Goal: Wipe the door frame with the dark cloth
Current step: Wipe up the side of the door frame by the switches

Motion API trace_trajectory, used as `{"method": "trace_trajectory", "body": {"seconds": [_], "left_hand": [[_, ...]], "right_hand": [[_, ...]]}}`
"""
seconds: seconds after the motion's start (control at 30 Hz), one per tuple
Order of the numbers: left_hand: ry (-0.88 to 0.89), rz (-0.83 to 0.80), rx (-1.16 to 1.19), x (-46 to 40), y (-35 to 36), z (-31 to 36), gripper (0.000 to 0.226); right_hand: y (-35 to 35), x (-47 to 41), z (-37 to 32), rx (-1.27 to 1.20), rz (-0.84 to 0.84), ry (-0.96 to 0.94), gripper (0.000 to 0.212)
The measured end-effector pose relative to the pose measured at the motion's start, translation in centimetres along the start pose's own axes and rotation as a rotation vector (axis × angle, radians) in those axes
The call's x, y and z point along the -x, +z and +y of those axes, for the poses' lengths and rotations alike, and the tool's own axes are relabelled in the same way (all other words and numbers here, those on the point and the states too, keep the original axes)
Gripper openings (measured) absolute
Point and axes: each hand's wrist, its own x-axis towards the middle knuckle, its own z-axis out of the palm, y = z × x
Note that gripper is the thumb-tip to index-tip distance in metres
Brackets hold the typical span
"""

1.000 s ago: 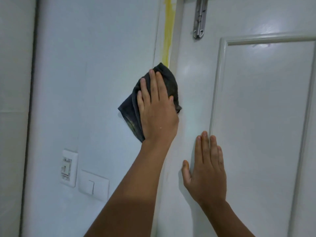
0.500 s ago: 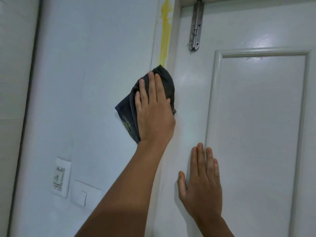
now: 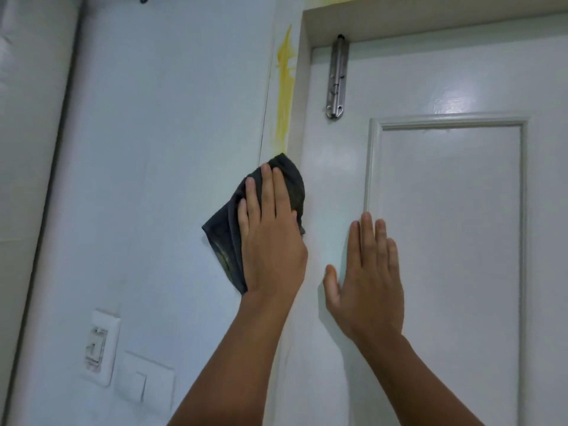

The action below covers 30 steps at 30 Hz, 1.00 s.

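Note:
My left hand (image 3: 270,238) presses the dark cloth (image 3: 226,238) flat against the white door frame (image 3: 296,124), fingers pointing up. The cloth's top edge sits just below a yellow smear (image 3: 284,93) that runs up the frame. My right hand (image 3: 368,278) lies flat and empty on the white door (image 3: 445,226), fingers spread, to the right of the cloth.
A metal slide bolt (image 3: 337,78) is fixed at the door's top left corner. Two white wall switches (image 3: 100,345) (image 3: 144,379) sit low on the left wall. A raised panel moulding (image 3: 368,167) runs down the door beside my right hand.
The view has tilted upward, showing the frame's top and the whole yellow smear. My right hand has slid up the door, closer to the left hand. The cloth stays under the smear.

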Motion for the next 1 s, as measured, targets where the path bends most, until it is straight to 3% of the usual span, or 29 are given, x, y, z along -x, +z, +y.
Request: {"method": "trace_trajectory", "body": {"seconds": [0.13,0.4,0.6,0.83,1.0], "left_hand": [[0.017,-0.003,-0.004,4.0,0.5,-1.8,0.062],[-0.039,0.014,0.065,-6.2,-0.6,1.4,0.063],[0.023,0.023,0.007,0.3,0.0,-0.7,0.065],[0.035,0.033,0.024,-10.1,-0.7,1.9,0.067],[0.071,0.055,0.015,-6.4,-0.4,0.9,0.068]], "right_hand": [[0.4,0.5,0.1,0.005,0.025,-0.026,0.084],[0.5,0.5,0.3,0.039,0.027,-0.024,0.082],[0.7,0.7,-0.1,0.044,0.025,0.003,0.081],[0.3,-1.0,-0.7,0.028,-0.001,0.029,0.089],[-0.2,-5.0,-0.5,0.033,0.025,0.009,0.087]]}}
